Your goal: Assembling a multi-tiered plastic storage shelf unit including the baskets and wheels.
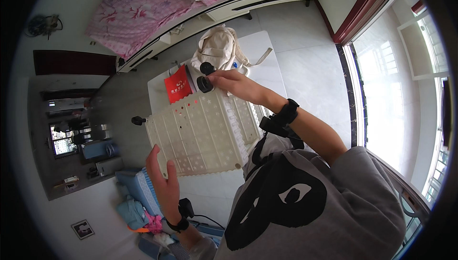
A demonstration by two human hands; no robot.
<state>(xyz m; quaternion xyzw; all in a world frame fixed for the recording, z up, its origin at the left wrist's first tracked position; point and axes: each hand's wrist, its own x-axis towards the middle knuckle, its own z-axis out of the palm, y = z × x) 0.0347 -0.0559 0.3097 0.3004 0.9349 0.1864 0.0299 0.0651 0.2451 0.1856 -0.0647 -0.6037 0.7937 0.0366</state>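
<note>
A cream plastic basket-like rack (195,136) with star-shaped cut-outs lies tipped before me, its ribbed panel facing up. At its far corner, my right hand (238,85) is closed with thumb and fingers on a black caster wheel (205,84). Another black round wheel part (207,68) shows just beyond the fingertips. A further black caster (138,120) sticks out from the left corner. The near right corner shows a small round socket (238,166). My left hand (164,183) is open, fingers spread, by the rack's near left edge; whether it touches is unclear.
Behind the rack, a white table (267,62) holds a cream backpack (214,45) and a red bag (177,85). A long low cabinet (257,4) with pink bedding (138,9) stands farther back. Clothes (133,212) are piled at lower left; a glazed doorway (381,69) is at right.
</note>
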